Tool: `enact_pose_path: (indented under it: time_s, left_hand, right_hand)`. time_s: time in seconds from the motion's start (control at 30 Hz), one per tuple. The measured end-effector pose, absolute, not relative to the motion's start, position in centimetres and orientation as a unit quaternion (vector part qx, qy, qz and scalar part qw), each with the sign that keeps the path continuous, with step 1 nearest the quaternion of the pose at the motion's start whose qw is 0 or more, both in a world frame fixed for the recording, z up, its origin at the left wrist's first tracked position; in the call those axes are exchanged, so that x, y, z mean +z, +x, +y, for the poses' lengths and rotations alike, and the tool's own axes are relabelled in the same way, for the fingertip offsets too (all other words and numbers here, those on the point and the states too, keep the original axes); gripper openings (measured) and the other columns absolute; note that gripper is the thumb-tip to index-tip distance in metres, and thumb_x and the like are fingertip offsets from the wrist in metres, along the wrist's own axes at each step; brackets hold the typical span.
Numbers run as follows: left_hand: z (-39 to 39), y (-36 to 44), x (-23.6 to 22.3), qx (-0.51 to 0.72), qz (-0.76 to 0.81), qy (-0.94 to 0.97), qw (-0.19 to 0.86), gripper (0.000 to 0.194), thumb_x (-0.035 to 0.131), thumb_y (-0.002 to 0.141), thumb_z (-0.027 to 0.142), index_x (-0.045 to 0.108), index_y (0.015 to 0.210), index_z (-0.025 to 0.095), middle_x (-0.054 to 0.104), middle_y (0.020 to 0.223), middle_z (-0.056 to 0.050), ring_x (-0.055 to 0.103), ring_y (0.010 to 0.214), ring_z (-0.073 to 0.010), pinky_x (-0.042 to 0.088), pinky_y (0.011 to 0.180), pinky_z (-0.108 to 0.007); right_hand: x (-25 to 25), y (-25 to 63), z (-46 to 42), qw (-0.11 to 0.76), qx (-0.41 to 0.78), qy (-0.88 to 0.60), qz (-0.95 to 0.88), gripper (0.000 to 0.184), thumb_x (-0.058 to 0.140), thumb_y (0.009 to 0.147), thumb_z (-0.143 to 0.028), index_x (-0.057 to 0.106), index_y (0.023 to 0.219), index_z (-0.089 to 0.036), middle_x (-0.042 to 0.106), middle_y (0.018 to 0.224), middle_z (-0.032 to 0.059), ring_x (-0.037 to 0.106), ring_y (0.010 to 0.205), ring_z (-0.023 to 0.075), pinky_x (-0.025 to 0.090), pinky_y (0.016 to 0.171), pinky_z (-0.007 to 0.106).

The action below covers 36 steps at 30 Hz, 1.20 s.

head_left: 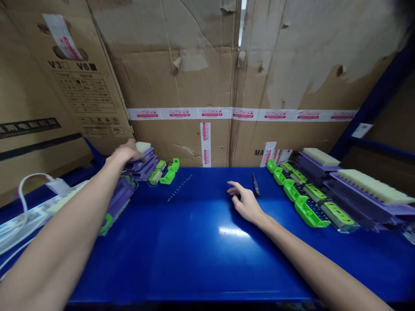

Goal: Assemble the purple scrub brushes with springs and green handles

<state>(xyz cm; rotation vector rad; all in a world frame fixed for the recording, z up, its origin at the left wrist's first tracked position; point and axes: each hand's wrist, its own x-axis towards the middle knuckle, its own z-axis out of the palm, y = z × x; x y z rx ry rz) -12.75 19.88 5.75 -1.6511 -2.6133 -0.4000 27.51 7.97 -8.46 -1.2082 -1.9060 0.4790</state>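
My left hand (126,153) reaches to the back left, its fingers bent over the side of a purple plastic part (147,166) in a stack. A cream block (143,147), foam or bristle, sits behind those fingers, and the fingertips are partly hidden. Just above the blue table, or resting on it, my right hand (244,203) is open, its fingers loosely curled and nothing in them. The nearest thing to it is a screwdriver (256,185) with a dark handle. A slanted row of small screws (180,188) lies between the hands.
Several purple parts (359,190) with cream blocks stand at the right, beside bright green pieces (306,211) and clear-sided green pieces (337,214). More green pieces (170,172) lie at the left. A power strip (29,218) with a white cable is at far left. Cardboard (181,86) walls the back.
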Motion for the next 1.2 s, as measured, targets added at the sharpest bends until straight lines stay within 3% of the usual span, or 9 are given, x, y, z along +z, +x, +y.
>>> enact_pose_path:
  time_s: [0.27, 0.33, 0.43, 0.53, 0.6, 0.7, 0.8, 0.9, 1.2]
  left_hand:
    - [21.2, -14.1, 4.2, -0.136, -0.824, -0.548, -0.038, 0.120, 0.078, 0.023, 0.059, 0.043, 0.131, 0.021, 0.053, 0.125, -0.027, 0.053, 0.113, -0.0443, 0.044, 0.071, -0.044]
    - [20.4, -13.2, 4.6, -0.134, -0.833, -0.537, 0.006, 0.114, 0.071, 0.027, 0.071, 0.047, 0.127, 0.022, 0.052, 0.127, -0.027, 0.047, 0.117, -0.0482, 0.042, 0.073, -0.049]
    - [17.6, -9.3, 4.6, -0.144, -0.802, -0.567, 0.122, 0.093, 0.056, 0.048, 0.082, 0.054, 0.118, 0.020, 0.054, 0.124, -0.027, 0.042, 0.121, -0.0518, 0.038, 0.078, -0.057]
    - [13.7, -3.5, 2.3, -0.081, -0.682, -0.725, 0.050, 0.064, 0.049, 0.070, 0.070, 0.062, 0.104, 0.018, 0.066, 0.102, -0.020, 0.060, 0.102, -0.0378, 0.045, 0.078, -0.046]
    - [11.4, -0.1, 0.0, -0.039, -0.630, -0.775, -0.017, 0.044, 0.058, 0.070, 0.059, 0.066, 0.093, 0.023, 0.070, 0.088, -0.009, 0.066, 0.088, -0.0262, 0.048, 0.073, -0.033]
    - [9.9, 2.2, -2.2, 0.008, -0.578, -0.814, -0.059, 0.028, 0.057, 0.075, 0.037, 0.068, 0.095, 0.021, 0.071, 0.088, -0.007, 0.066, 0.089, -0.0233, 0.048, 0.074, -0.030]
    - [10.9, 1.1, -1.5, -0.046, -0.620, -0.783, -0.036, 0.032, 0.052, 0.078, 0.029, 0.066, 0.105, 0.019, 0.071, 0.088, -0.007, 0.066, 0.087, -0.0223, 0.048, 0.076, -0.029]
    - [12.9, -1.7, 0.6, -0.103, -0.701, -0.704, 0.048, 0.040, 0.051, 0.081, 0.034, 0.060, 0.116, 0.018, 0.070, 0.097, -0.011, 0.065, 0.095, -0.0260, 0.048, 0.081, -0.031]
    - [16.3, -3.9, 0.7, -0.010, -0.772, -0.629, 0.095, 0.037, 0.054, 0.082, 0.034, 0.061, 0.110, 0.011, 0.064, 0.112, -0.021, 0.062, 0.103, -0.0326, 0.049, 0.079, -0.034]
  right_hand:
    - [-8.5, 27.5, 7.8, 0.399, 0.190, -0.483, -0.756, 0.051, 0.041, 0.073, -0.007, 0.053, 0.123, -0.014, 0.069, 0.098, 0.0084, 0.064, 0.089, 0.0165, 0.050, 0.086, 0.034]
    - [-8.4, 27.5, 7.8, 0.397, 0.191, -0.484, -0.756, 0.051, 0.041, 0.074, -0.007, 0.052, 0.123, -0.014, 0.069, 0.098, 0.0085, 0.064, 0.089, 0.0166, 0.050, 0.087, 0.034]
    - [-8.4, 27.5, 7.8, 0.394, 0.189, -0.482, -0.759, 0.050, 0.041, 0.075, -0.008, 0.052, 0.124, -0.014, 0.069, 0.099, 0.0084, 0.064, 0.090, 0.0167, 0.050, 0.087, 0.035]
    - [-8.4, 27.5, 7.8, 0.391, 0.187, -0.480, -0.763, 0.050, 0.041, 0.075, -0.008, 0.051, 0.124, -0.014, 0.069, 0.099, 0.0083, 0.064, 0.091, 0.0170, 0.049, 0.087, 0.035]
    - [-8.4, 27.5, 7.8, 0.390, 0.184, -0.480, -0.764, 0.049, 0.041, 0.075, -0.009, 0.051, 0.124, -0.014, 0.069, 0.099, 0.0083, 0.064, 0.091, 0.0170, 0.049, 0.087, 0.035]
    - [-8.5, 27.6, 7.7, 0.393, 0.181, -0.479, -0.764, 0.049, 0.041, 0.076, -0.009, 0.051, 0.124, -0.016, 0.069, 0.100, 0.0073, 0.064, 0.091, 0.0163, 0.049, 0.087, 0.034]
    - [-8.5, 27.6, 7.7, 0.395, 0.181, -0.476, -0.764, 0.050, 0.042, 0.076, -0.009, 0.051, 0.124, -0.018, 0.069, 0.099, 0.0065, 0.064, 0.090, 0.0159, 0.049, 0.087, 0.034]
    - [-8.6, 27.6, 7.8, 0.395, 0.182, -0.476, -0.765, 0.050, 0.042, 0.075, -0.009, 0.051, 0.123, -0.017, 0.069, 0.099, 0.0071, 0.064, 0.090, 0.0162, 0.049, 0.087, 0.034]
    - [-8.5, 27.6, 7.7, 0.394, 0.178, -0.474, -0.767, 0.049, 0.042, 0.076, -0.008, 0.051, 0.124, -0.017, 0.069, 0.099, 0.0073, 0.064, 0.090, 0.0163, 0.049, 0.087, 0.035]
